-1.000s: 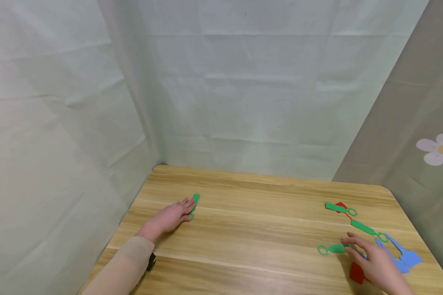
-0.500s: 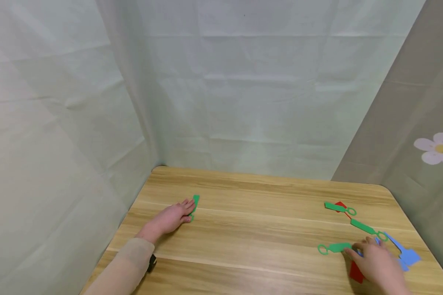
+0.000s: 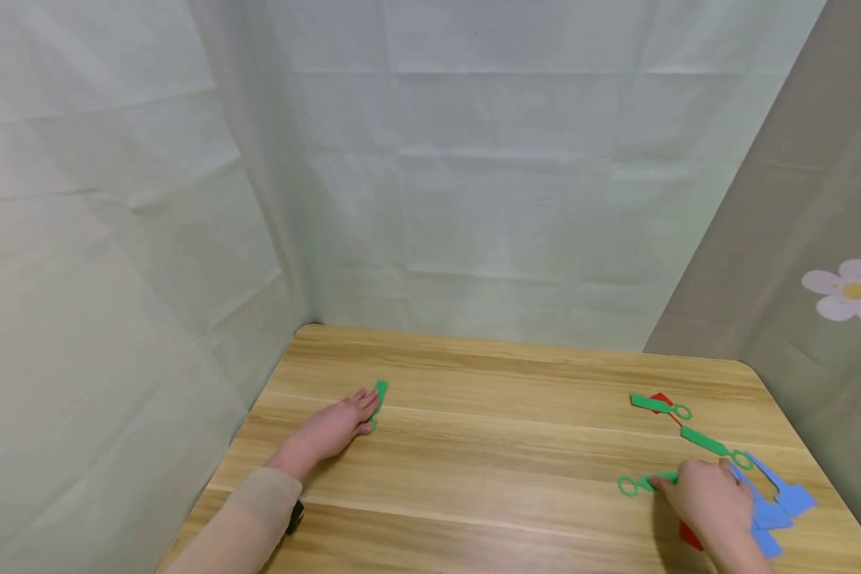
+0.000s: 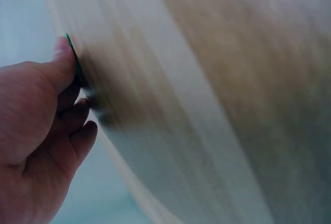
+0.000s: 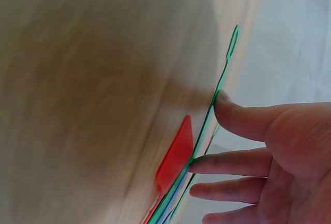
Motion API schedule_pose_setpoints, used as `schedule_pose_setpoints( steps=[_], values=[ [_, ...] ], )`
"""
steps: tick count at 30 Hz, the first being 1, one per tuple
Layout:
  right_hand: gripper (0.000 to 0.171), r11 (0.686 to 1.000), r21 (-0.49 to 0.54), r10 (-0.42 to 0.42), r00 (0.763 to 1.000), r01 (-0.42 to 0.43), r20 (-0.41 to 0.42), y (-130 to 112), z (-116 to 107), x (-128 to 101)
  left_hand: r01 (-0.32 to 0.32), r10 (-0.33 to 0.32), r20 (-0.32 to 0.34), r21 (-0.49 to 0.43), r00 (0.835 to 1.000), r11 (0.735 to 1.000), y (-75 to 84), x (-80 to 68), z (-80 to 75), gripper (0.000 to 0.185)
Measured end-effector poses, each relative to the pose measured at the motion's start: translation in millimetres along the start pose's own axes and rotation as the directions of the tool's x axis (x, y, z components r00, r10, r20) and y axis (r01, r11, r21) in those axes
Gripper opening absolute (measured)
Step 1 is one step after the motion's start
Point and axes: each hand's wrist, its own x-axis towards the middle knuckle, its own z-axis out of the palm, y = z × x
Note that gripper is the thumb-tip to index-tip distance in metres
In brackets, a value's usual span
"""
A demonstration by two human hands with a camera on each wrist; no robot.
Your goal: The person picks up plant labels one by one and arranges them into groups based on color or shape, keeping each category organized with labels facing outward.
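Observation:
My left hand [image 3: 359, 410] lies flat on the wooden table [image 3: 488, 446] at the left. Its fingertips rest on a small green flat cut-out [image 3: 381, 392], and in the left wrist view the thumb touches that green cut-out [image 4: 76, 71] at its edge. My right hand [image 3: 678, 482] lies palm down at the right, with straight fingers pressing on a green cut-out with a ring end [image 3: 638, 483]. In the right wrist view this green strip [image 5: 223, 74] shows edge-on under the thumb [image 5: 232, 115], beside a red piece [image 5: 176, 154].
Two more green ring-ended cut-outs [image 3: 656, 404] [image 3: 710, 443] lie at the back right, one over a small red piece [image 3: 664, 397]. Blue cut-outs [image 3: 778, 501] lie right of my right hand, and a red piece [image 3: 689, 536] under it. Fabric walls close in the table.
My right hand has come down and slid left over the pile onto the green ring-ended cut-out. The blue pieces have shifted a little toward the near edge. The left hand has not moved.

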Motion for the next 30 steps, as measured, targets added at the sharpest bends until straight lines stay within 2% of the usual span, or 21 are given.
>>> schedule_pose_setpoints(
  steps=[10,17,24,30],
  values=[
    [0.045,1.0,0.003,0.01,1.0,-0.01,0.004,-6.6,-1.3,-0.8,-0.016,0.017,-0.022,0.056,1.0,0.998,3.2,1.3,-0.4,0.056],
    [0.051,0.999,0.012,0.031,0.999,-0.03,-0.019,-9.7,-0.5,3.9,0.023,-0.021,-0.022,0.081,1.0,0.996,4.6,2.6,-0.6,0.058],
    [0.051,0.999,0.025,0.036,0.999,-0.036,-0.017,-10.7,-2.9,6.0,0.033,-0.031,-0.031,0.09,0.999,0.995,6.1,1.9,-0.5,0.057],
    [0.056,0.998,0.035,0.057,0.998,-0.058,0.014,-10.8,-4.6,6.0,0.038,-0.037,-0.022,0.076,0.999,0.996,9.0,1.5,-0.8,0.057]
  ],
)
